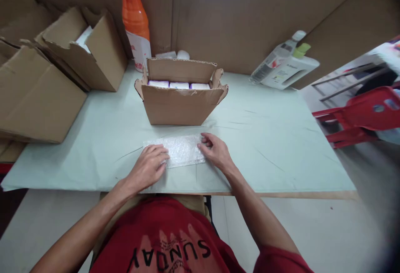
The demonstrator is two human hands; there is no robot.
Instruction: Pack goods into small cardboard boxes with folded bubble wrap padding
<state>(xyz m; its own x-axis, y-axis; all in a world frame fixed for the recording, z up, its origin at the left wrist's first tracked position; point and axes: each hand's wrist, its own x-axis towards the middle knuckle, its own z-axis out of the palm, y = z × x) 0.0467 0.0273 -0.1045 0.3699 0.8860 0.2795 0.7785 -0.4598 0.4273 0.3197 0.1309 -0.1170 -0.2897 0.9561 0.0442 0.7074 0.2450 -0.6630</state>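
Note:
A flat piece of clear bubble wrap [184, 151] lies on the table near its front edge, in front of a small open carton. My left hand [151, 166] rests on the wrap's left end, palm down, fingers stretched over it and the thumb near the lower edge. At the right end, my right hand [216, 150] has its fingers curled and closed on the edge of the wrap. Whether anything lies inside the wrap cannot be made out. The open carton [181, 107] holds a row of white packs with purple edges [179, 85].
Several open cardboard boxes [34, 94] crowd the left side. Behind the carton stands an orange bottle [135, 13]. At the back right are a clear bottle [275, 60] and a white jug [289, 71]. A red chair [371, 112] stands beyond the table's right edge.

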